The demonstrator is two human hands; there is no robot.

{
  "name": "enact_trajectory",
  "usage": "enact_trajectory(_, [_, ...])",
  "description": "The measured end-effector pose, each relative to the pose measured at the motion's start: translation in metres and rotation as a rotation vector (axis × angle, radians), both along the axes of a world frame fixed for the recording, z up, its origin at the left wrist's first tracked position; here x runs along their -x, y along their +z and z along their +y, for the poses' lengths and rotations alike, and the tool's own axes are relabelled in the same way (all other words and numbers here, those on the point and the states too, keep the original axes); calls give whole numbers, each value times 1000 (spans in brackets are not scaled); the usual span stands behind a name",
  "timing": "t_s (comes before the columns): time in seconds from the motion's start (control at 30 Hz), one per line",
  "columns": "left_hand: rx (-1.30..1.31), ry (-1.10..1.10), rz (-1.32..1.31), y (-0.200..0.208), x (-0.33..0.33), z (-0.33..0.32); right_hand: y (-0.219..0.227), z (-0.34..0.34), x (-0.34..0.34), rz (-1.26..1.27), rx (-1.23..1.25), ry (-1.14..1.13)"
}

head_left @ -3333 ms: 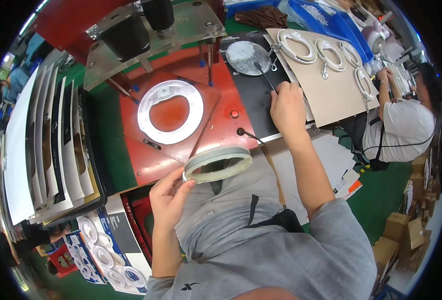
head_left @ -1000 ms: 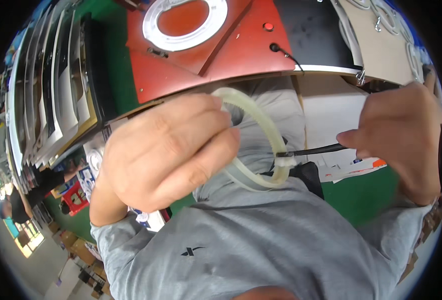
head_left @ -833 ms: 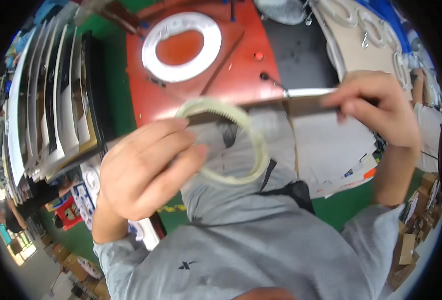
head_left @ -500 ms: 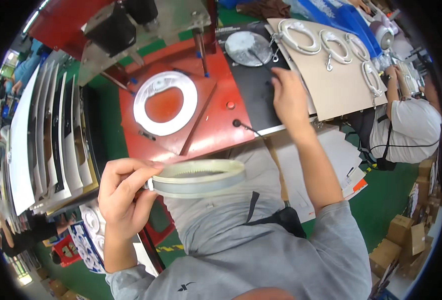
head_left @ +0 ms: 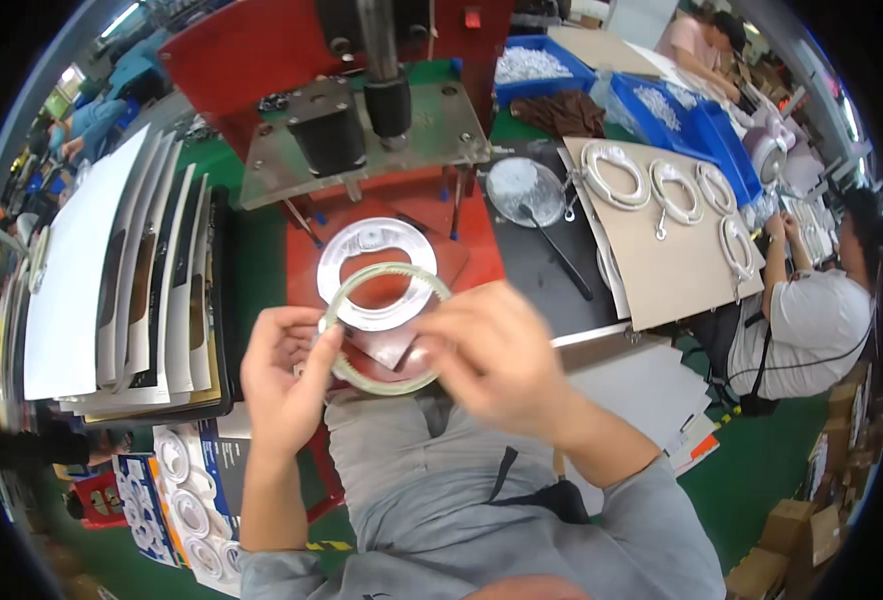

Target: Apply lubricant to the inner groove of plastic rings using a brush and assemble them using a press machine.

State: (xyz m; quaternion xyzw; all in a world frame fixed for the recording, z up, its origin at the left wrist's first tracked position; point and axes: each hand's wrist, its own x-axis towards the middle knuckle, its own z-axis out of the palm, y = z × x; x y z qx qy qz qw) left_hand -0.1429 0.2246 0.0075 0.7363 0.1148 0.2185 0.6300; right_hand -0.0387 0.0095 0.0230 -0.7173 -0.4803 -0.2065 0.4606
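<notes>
right hand [head_left: 492, 355] back from the far bench, now closed on pale ring [head_left: 387, 328] at its right edge; left hand [head_left: 287, 375] pinching left rim; ring held flat between both, directly above white fixture ring [head_left: 377, 275] on red press plate [head_left: 477, 260].

**Grey from shoulders to knees**

The worker wears a grey long-sleeved top, both sleeves pushed up past the wrists. Grey trousers [head_left: 402, 470] match it. The hands, left [head_left: 284, 372] and right [head_left: 492, 355], are bare: no gloves. A dark strap [head_left: 502, 470] hangs at the chest.
</notes>
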Motion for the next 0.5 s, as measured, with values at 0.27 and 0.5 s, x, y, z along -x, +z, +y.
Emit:
enact_trajectory(0.27, [-43,161,-47,-19,-38,-13,-8,47,-2,-35,300,-11])
enact_trajectory(0.5, [-165,279,-50,-16,-51,-2,5,62,-40,-74,353,91])
